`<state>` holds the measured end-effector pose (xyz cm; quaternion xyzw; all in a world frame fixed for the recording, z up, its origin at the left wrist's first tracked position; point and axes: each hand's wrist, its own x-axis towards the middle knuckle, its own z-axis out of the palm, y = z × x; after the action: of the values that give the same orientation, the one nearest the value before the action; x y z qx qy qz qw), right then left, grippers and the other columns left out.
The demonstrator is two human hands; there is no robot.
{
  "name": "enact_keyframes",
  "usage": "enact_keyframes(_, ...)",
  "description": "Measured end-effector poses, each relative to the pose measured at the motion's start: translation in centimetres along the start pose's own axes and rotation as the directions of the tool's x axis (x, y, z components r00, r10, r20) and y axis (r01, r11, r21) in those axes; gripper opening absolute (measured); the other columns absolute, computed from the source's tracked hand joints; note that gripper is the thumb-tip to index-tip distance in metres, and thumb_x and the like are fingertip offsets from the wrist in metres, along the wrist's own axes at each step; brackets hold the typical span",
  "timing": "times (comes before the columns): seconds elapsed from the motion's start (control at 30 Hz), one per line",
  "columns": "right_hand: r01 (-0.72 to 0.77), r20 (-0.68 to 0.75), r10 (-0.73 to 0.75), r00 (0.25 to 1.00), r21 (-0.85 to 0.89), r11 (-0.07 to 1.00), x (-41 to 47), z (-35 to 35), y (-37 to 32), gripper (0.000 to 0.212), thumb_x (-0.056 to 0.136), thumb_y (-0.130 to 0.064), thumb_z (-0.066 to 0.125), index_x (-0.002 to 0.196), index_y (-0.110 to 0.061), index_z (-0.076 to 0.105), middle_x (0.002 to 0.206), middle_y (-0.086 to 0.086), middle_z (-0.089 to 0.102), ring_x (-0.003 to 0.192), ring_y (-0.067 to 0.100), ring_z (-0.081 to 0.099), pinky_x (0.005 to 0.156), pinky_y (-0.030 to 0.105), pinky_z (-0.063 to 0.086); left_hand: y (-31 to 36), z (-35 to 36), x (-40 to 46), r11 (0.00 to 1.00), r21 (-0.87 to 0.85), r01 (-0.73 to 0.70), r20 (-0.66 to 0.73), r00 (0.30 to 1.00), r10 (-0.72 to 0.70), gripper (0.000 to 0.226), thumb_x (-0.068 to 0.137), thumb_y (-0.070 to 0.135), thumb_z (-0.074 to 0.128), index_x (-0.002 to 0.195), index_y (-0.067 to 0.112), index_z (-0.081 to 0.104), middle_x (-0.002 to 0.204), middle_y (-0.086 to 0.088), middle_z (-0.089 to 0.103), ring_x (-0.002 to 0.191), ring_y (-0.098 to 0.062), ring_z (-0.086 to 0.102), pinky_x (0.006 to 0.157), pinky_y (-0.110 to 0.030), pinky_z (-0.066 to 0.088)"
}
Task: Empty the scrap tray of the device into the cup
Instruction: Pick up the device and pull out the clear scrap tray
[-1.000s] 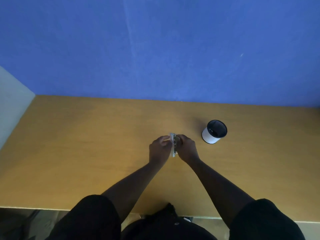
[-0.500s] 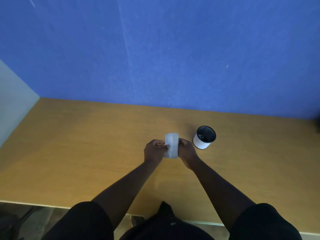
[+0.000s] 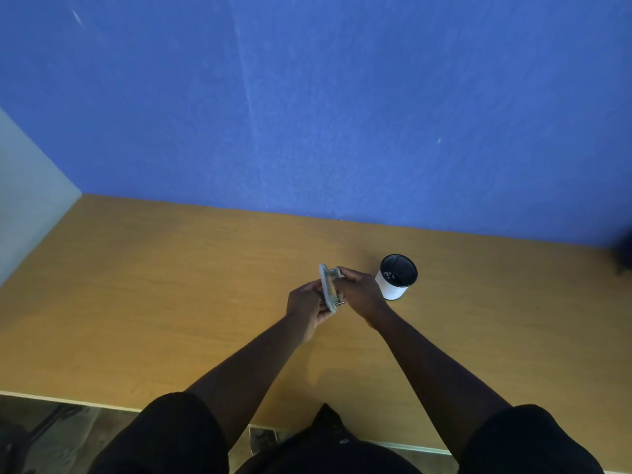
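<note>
A small pale grey device (image 3: 329, 288), like a hole punch with metal parts, is held on edge above the wooden table (image 3: 171, 302) between both hands. My left hand (image 3: 306, 304) grips its left face and lower end. My right hand (image 3: 360, 291) grips its right side, fingers near the top. A white cup (image 3: 396, 277) with a dark inside stands upright on the table just right of my right hand; a few pale scraps lie in its bottom.
A blue wall rises behind the table. A pale panel (image 3: 27, 203) closes off the left side. Something dark (image 3: 624, 251) shows at the far right edge. The table's front edge runs close to my body.
The device has been turned from showing its broad pale face to standing on edge. Both hands kept hold of it and sit slightly nearer the cup.
</note>
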<state>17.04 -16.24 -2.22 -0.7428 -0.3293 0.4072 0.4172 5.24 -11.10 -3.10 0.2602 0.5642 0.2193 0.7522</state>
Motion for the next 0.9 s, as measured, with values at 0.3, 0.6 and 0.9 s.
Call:
enact_keyframes(0.3, 0.203, -0.029, -0.239, 0.971, -0.434, 0.878, 0.0, 0.0, -1.1, 0.053, 0.09, -0.036, 0.064, 0.139, -0.018, 0.053, 0.106, 0.013, 0.063, 0.094, 0.022, 0.065, 0.075, 0.028, 0.05, 1.5, 0.4, 0.0, 0.97, -0.223, 0.098, 0.128, 0.989, -0.071, 0.044, 0.103, 0.036, 0.037, 0.093, 0.006, 0.066, 0.075, -0.011, 0.077, 0.082, -0.027, 0.067, 0.069, -0.041, 0.054)
enact_keyframes(0.6, 0.28, 0.101, -0.351, 0.931, -0.815, 0.508, -0.7, 0.2, -2.8, 0.058, 0.094, -0.049, 0.047, 0.146, -0.024, 0.039, 0.114, 0.01, 0.06, 0.103, 0.027, 0.06, 0.092, 0.041, 0.044, 2.3, 0.3, 0.6, 0.986, -0.159, 0.055, 0.13, 0.991, -0.034, 0.033, 0.102, 0.029, 0.042, 0.088, 0.009, 0.065, 0.061, -0.01, 0.074, 0.062, -0.024, 0.068, 0.057, -0.038, 0.055)
enact_keyframes(0.9, 0.287, 0.124, -0.45, 0.884, -0.904, 0.316, -1.2, 0.4, -3.3, 0.06, 0.093, -0.048, 0.044, 0.145, -0.018, 0.038, 0.106, 0.008, 0.069, 0.103, 0.028, 0.059, 0.089, 0.04, 0.042, 3.4, 0.5, 1.6, 0.995, -0.091, 0.048, 0.105, 0.994, -0.039, 0.027, 0.099, 0.029, 0.049, 0.089, 0.011, 0.066, 0.083, -0.012, 0.069, 0.068, -0.025, 0.065, 0.058, -0.033, 0.051)
